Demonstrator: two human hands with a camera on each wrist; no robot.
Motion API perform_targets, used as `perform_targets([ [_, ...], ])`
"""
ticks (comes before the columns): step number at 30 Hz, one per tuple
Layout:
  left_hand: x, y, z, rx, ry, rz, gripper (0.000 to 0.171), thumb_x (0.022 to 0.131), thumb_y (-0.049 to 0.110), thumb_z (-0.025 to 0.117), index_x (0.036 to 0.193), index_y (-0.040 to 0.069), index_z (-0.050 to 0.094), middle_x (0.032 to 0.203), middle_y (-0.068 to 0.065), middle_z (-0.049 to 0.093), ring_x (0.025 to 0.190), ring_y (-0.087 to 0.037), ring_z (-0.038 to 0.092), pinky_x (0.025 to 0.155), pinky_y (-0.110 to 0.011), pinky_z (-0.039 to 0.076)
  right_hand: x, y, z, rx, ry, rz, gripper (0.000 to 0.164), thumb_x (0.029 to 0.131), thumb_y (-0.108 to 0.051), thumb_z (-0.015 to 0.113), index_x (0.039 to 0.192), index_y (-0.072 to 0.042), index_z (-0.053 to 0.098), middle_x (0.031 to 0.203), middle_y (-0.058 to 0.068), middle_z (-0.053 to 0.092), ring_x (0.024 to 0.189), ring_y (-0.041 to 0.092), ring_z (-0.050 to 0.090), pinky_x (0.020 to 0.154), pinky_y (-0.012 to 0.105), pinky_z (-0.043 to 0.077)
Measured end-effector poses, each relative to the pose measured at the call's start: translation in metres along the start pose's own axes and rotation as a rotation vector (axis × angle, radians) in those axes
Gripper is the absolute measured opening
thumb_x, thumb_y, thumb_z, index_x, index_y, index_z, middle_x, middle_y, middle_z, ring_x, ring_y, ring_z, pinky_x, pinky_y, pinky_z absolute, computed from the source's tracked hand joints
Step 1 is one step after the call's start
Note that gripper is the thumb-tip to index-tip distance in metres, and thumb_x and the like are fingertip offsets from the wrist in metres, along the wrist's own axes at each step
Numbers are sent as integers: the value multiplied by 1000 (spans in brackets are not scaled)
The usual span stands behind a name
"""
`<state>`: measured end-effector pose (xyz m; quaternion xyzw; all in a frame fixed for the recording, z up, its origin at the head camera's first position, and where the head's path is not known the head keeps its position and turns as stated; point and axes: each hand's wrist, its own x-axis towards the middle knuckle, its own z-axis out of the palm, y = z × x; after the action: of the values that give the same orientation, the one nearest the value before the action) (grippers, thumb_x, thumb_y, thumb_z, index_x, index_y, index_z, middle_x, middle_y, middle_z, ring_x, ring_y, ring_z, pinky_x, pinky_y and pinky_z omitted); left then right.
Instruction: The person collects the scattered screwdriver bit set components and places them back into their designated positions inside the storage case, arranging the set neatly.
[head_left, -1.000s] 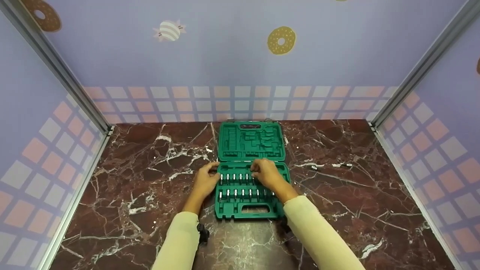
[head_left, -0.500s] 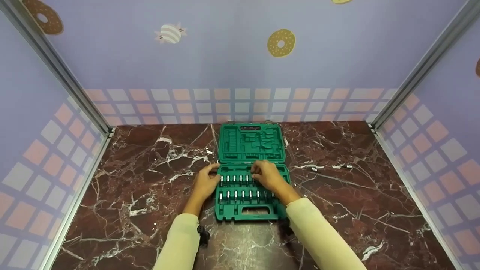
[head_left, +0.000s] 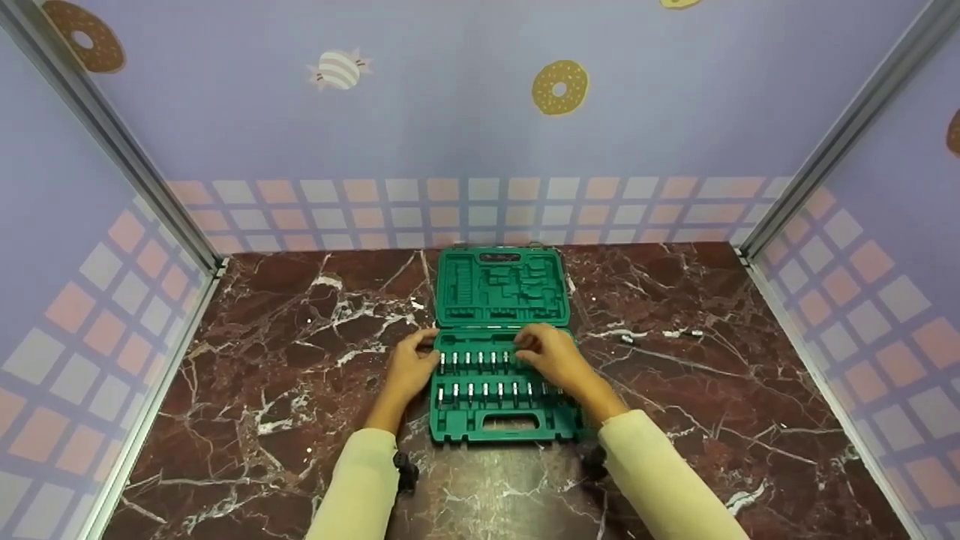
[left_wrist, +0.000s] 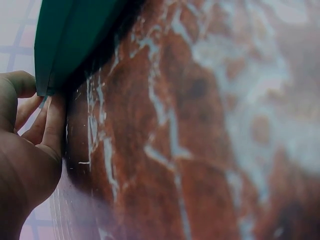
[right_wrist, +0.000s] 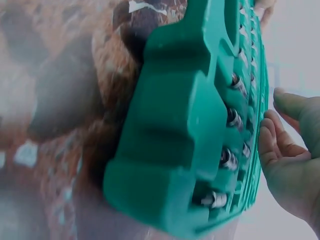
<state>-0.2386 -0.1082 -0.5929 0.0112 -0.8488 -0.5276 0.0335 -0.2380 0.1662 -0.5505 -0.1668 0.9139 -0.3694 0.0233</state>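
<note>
A green plastic tool case [head_left: 487, 422] lies unfolded on the marble-patterned table, its lid [head_left: 502, 285] at the back. Two rows of silver socket bits [head_left: 486, 391] stand in its tray. At the case's left edge my left hand [head_left: 409, 367] grips the wall; in the left wrist view the thumb and fingers [left_wrist: 52, 120] meet the case on two sides. My right hand [head_left: 559, 360] hovers over the right part of the tray, beside the last bit of the back row. Its fingers [right_wrist: 282, 135] are loosely bent, with nothing visible between them.
To the right of the case, two small metal pieces [head_left: 628, 339] lie on the table. Patterned walls [head_left: 480, 210] enclose the table [head_left: 285, 390] at the back and both sides. Each wrist carries a black camera.
My right hand has shifted to the right, off the back row, so the last bit there now shows. My left hand stays at the case's edge.
</note>
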Motion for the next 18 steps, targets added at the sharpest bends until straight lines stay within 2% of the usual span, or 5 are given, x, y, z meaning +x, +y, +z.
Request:
perform_targets([
  [7, 0, -1, 1, 0, -6, -17, 39, 90, 4, 68, 129, 11, 72, 118, -14, 73, 98, -28, 71, 89, -44, 57, -11, 11, -15, 57, 52, -44, 23, 93, -9, 76, 115, -4, 71, 108, 11, 72, 99, 27, 71, 87, 45, 59],
  [14, 0, 0, 0, -11, -17, -11, 39, 90, 4, 67, 129, 8, 71, 119, -16, 72, 100, -30, 71, 91, -45, 57, -22, 30, -31, 145, 197, -61, 25, 89, -5, 78, 114, -3, 72, 109, 13, 74, 102, 32, 70, 87, 50, 58],
  [18, 1, 0, -1, -3, -15, -23, 39, 90, 5, 68, 129, 10, 71, 119, -14, 72, 101, -29, 71, 91, -44, 57, -29, 43, -40, 196, 290, -57, 29, 88, -2, 79, 115, -1, 72, 110, 15, 75, 101, 33, 70, 87, 47, 59],
])
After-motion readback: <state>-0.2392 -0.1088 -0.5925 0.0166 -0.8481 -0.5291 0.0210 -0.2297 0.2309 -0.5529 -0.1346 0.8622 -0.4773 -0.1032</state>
